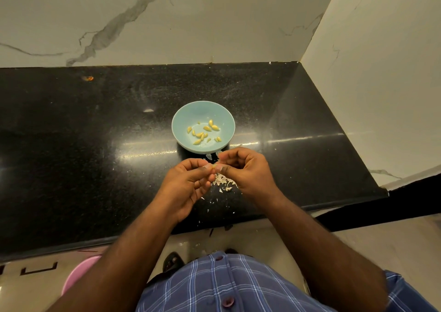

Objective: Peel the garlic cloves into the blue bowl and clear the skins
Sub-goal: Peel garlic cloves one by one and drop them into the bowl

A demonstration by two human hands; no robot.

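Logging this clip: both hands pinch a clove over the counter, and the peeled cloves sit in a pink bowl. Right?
Not quite. The head view shows the peeled cloves in a blue bowl, not pink. Both hands, left and right, do pinch a clove over the counter.

Head view, sole camera: worn on the person's head, faces forward and steeply down onto the black desk (71, 144); close range, the marble wall (167, 20) beyond the desk's far edge.

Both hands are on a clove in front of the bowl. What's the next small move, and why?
Probably finish stripping the skin. The left hand and right hand pinch one garlic clove between fingertips, above the skins on the counter; then drop it into the blue bowl with the peeled cloves.
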